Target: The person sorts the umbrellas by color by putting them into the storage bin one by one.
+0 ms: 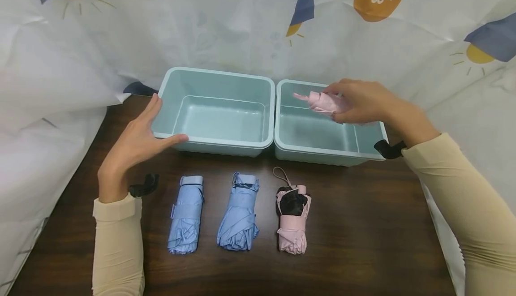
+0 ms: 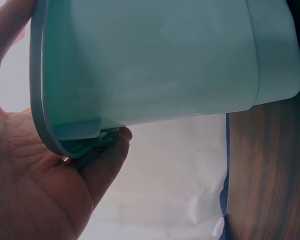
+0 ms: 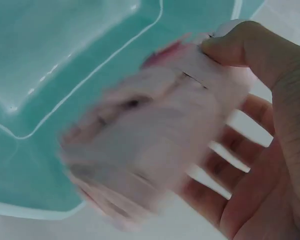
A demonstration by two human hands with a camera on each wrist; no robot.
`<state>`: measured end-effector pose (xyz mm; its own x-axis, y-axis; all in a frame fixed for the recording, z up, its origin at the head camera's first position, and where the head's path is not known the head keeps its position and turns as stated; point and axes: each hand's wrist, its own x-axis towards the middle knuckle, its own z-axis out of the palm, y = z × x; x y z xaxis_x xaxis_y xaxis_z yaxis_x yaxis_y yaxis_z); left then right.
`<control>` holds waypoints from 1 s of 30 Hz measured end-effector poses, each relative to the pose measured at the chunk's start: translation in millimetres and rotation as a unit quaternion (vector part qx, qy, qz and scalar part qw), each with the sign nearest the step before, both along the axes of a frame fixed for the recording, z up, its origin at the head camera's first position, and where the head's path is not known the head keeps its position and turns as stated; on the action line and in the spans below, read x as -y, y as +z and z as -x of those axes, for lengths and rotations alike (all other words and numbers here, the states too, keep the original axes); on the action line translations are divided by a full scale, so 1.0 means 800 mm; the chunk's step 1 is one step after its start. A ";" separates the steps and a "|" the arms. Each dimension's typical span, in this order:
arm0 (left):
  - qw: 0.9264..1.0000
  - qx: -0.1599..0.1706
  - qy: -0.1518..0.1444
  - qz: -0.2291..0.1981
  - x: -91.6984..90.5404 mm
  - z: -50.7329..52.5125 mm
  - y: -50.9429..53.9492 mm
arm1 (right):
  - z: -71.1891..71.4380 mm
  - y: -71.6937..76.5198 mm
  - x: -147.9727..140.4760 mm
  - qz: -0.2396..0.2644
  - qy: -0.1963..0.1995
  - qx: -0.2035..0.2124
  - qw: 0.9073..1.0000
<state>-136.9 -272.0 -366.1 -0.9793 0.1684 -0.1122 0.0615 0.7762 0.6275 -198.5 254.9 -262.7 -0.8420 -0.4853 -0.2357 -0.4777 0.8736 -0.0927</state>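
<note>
My right hand holds a folded pink umbrella above the right-hand light teal bin. In the right wrist view the umbrella is blurred, with the thumb pressed over one end. My left hand holds the left-hand teal bin at its near left corner, thumb on the front rim. A fingertip shows under the rim in the left wrist view. Two folded blue umbrellas and another pink umbrella, with black showing at its top, lie in front of the bins.
Both bins stand side by side on a dark wooden table. Behind them hangs a white patterned cloth, which also runs down both sides. A black strap piece sticks out by the left wrist, and another by the right.
</note>
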 end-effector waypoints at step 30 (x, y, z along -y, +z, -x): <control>1.000 0.003 -0.008 -0.001 -0.001 0.004 0.004 | -0.106 -0.006 -0.036 0.092 -0.056 -0.102 0.989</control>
